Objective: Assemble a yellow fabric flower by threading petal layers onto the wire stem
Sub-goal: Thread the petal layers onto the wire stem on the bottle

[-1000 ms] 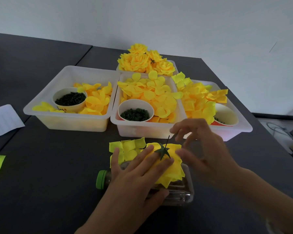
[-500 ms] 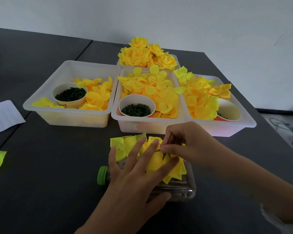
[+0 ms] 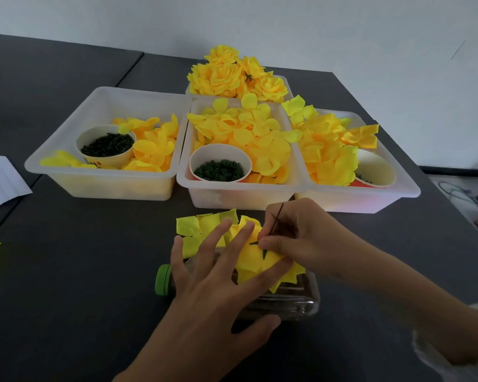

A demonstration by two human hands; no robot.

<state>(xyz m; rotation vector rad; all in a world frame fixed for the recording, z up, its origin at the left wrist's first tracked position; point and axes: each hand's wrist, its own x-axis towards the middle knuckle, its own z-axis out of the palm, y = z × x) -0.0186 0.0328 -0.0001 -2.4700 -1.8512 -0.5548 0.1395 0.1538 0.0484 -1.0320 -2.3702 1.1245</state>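
**Right hand now closed on the stem**

Where a second ago the right hand (image 3: 301, 238) hovered spread and empty over the petals, its fingertips now pinch the thin dark wire stem (image 3: 277, 218), which rises tilted out of the petal stack (image 3: 255, 260). Half a second ago the pinch was already made; since then the grip has barely shifted. The green calyx, plainly seen earlier on top of the stack, is now mostly hidden under the right fingertips, with only small green points showing. The left hand (image 3: 218, 282) has stayed flat with fingers straight and spread, pressing the yellow layers down onto the clear bottle (image 3: 293, 301) lying on its side, green cap (image 3: 163, 279) to the left. Loose pale-yellow petals (image 3: 193, 227) lie just behind the left fingers, as before. Beyond them stand three translucent bins (image 3: 105, 183) of petals and a pile of finished flowers (image 3: 232, 75) on the dark table (image 3: 66, 271).
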